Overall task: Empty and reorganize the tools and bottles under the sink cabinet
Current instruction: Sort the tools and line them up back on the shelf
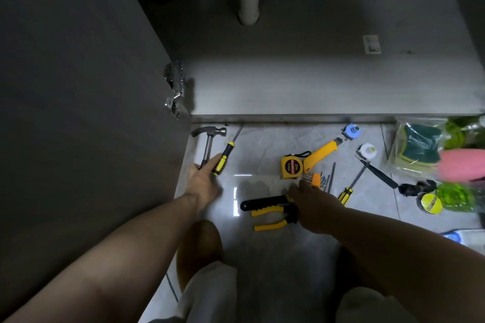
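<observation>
- hammer (208, 139) and screwdriver (223, 157) lie on the floor (262, 149) by the cabinet (315, 81). hands?
- my left hand (203, 178) touches both, finger straight. my right hand (315, 204) covers the pliers (270, 214); its grip i cannot tell.

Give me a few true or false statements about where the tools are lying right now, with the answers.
1. The hammer lies on the floor tiles, outside the cabinet. True.
2. The tape measure is left of the hammer. False: it lies to the hammer's right.
3. The pliers have yellow and black handles. True.
4. The right hand reaches for the hammer. False: the left hand is at the hammer's handle; the right hand is over the pliers.
</observation>
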A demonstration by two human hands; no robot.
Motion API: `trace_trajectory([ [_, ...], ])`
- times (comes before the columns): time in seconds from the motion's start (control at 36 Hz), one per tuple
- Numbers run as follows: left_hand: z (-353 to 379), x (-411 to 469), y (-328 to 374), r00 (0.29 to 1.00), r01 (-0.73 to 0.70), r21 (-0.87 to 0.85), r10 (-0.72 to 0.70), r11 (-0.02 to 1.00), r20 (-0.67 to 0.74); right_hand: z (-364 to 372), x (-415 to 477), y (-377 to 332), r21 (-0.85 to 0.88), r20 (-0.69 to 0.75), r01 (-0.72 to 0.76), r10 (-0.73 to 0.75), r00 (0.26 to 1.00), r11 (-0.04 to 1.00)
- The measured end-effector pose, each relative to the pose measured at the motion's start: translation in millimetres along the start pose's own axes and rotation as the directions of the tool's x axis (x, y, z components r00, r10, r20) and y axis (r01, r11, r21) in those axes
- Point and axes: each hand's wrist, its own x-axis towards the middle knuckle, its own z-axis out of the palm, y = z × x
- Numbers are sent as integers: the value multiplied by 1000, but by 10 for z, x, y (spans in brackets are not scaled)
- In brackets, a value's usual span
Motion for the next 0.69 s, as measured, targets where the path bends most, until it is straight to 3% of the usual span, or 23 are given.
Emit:
trace_trajectory([
  [0.14,34,12,-28,998,-44,-147,52,988,47,-19,37,-21,45,-2,-35,35,999,998],
  [0.25,48,8,-62,997,-72,-141,71,987,-17,-97,127,-169,106,-52,6,0,999,994],
  [0.44,45,24,-161,987,-30,79,42,996,-155,-433,498,-751,184,-180,204,-171,969,962],
  [0.58,23,35,-226,999,26,181,-18,983,-48,-564,855,-1148,134,-178,246,-221,959,960],
  [0.69,36,7,-241,1000,-15,248,13,969,7,-573,1049,-1299,109,-116,233,-221,968,966],
])
